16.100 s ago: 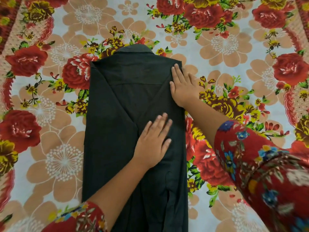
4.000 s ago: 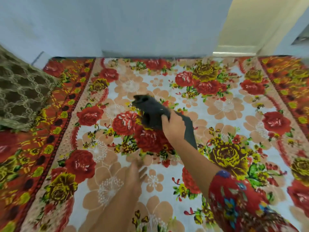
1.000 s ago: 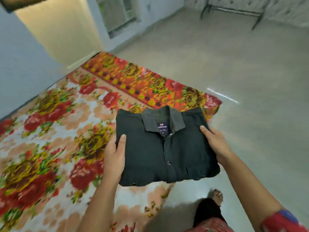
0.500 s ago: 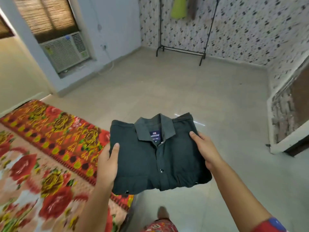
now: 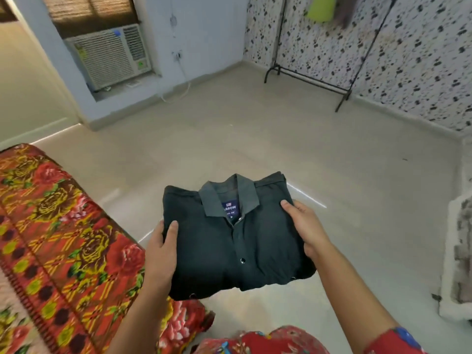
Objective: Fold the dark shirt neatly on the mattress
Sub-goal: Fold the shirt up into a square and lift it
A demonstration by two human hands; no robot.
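Room: pale smooth floor (image 5: 255, 139) fills most of the view. A low mattress in a red-and-yellow floral cover (image 5: 51, 226) lies at your left, its corner reaching in beneath your left forearm. A white window air conditioner (image 5: 109, 56) sits in the grey far wall under a woven blind. A black metal clothes rail (image 5: 306, 80) stands against the black-speckled wallpapered wall (image 5: 421, 60), with a lime-green garment (image 5: 321, 7) hanging at its top.

Hands: both arms reach forward, and a red floral sleeve (image 5: 398, 341) shows on the right one. Your left hand (image 5: 161, 251) clasps the shirt's left edge, thumb (image 5: 173, 227) flat on top and fingers hidden underneath. Your right hand (image 5: 306, 226) does the same on the right edge, thumb (image 5: 287, 205) on top near the shoulder. Both grips are clamped on the cloth.

Shirt: the dark charcoal button-front shirt (image 5: 237, 241) is folded into a compact rectangle and held roughly level in the air over the floor, just beside the mattress corner. The collar faces away from you and lies open on a navy neck label (image 5: 229, 209) that reads ARROW. The placket runs down the middle with small metal snaps. The near edge sags a little and shows bulky layers.
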